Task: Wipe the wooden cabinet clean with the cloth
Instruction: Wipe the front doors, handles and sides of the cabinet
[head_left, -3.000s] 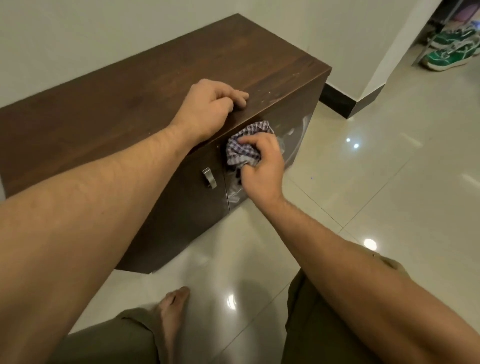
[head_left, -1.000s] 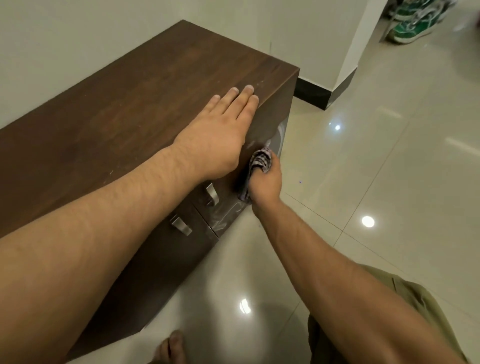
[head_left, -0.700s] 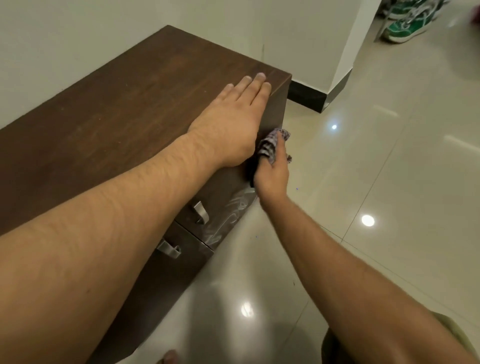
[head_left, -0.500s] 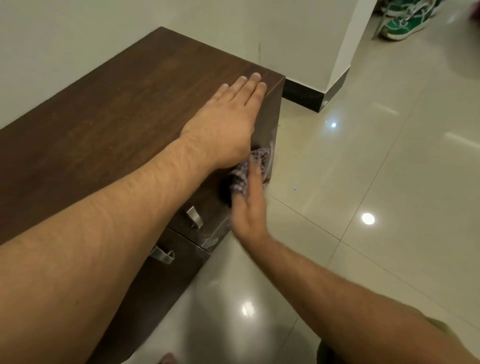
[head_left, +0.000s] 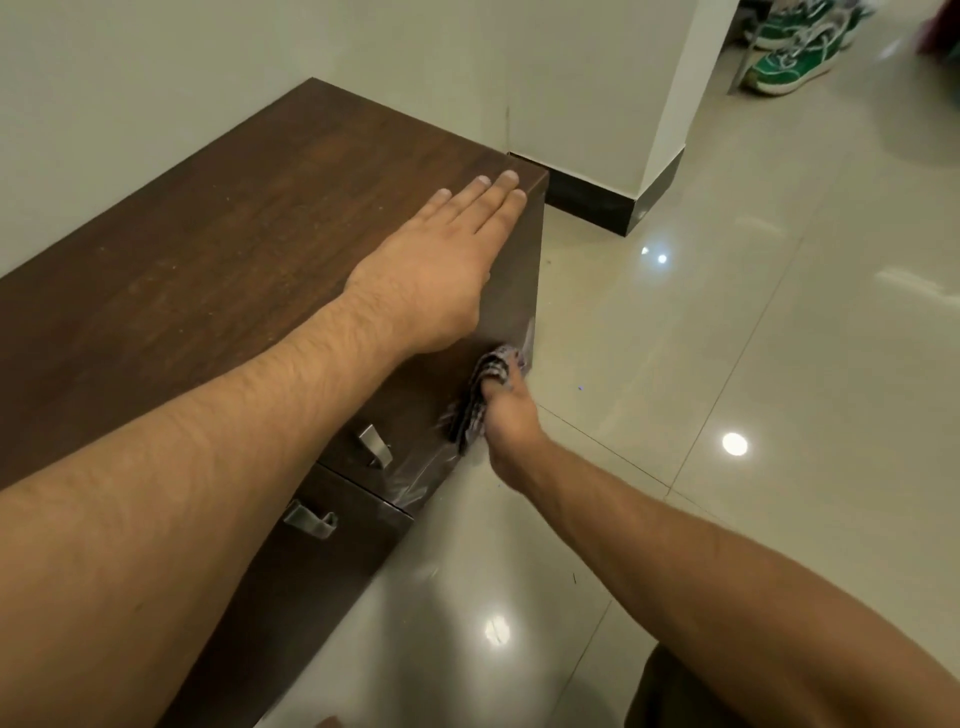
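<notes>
1. Head view, cabinet: a dark wooden cabinet (head_left: 234, 249) is set against a pale wall (head_left: 156, 78); its top is dotted with pale specks; a glossy tiled floor (head_left: 779, 415) is spread before it and to its right.
2. Head view, left hand: the left hand (head_left: 436, 280) is laid flat on the cabinet top, palm down; its fingers are kept straight and close together; the fingertips are placed at the front right corner of the top; nothing is held by it.
3. Head view, right hand: the right hand (head_left: 506, 421) is held low against the cabinet front, near its right edge; a checked cloth (head_left: 480, 384) is gripped in it, the fingers being curled round the bunched fabric; the cloth is pressed to the front panel, below the left hand.
4. Head view, front: two metal handles (head_left: 375, 446) are fixed to the front, left of the cloth; a wrinkled clear film (head_left: 415, 483) is seen on the panel's lower corner, just under the cloth.
5. Head view, surroundings: a dark skirting (head_left: 592, 202) is run along the wall base beyond the cabinet's end; green shoes (head_left: 789, 57) are seen at the top right, well apart from the cabinet; lights are reflected in the floor.
</notes>
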